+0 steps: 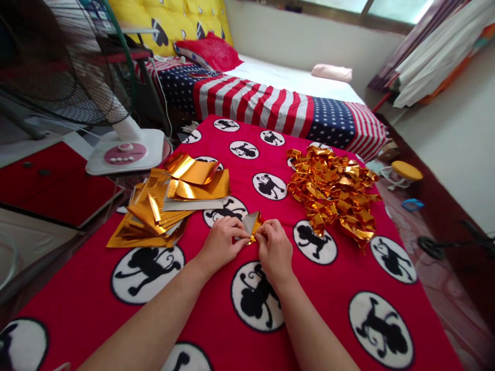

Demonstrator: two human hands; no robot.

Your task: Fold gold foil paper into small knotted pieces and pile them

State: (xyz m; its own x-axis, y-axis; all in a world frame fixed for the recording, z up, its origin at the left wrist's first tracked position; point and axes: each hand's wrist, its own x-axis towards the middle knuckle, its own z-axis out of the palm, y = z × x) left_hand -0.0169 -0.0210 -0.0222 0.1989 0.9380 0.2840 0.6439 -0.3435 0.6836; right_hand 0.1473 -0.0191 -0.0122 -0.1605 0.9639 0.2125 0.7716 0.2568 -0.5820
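Note:
A small piece of gold foil paper [251, 222], partly folded with its grey back showing, is pinched between my two hands over the red cloth. My left hand [224, 238] grips its left side with thumb and forefinger. On the other side, my right hand [275, 248] has its fingers closed on the right edge. Left of my hands lies a loose stack of flat gold foil sheets [154, 211], some with grey undersides up. To the right is a heap of folded gold foil pieces [332, 190].
A red cloth with monkey prints [328, 314] covers the table. At the left stands a fan [126, 149] near a red box [58, 180]. Beyond the table is a bed with a flag-patterned cover [255, 105]. A yellow stool [407, 170] stands on the floor at right.

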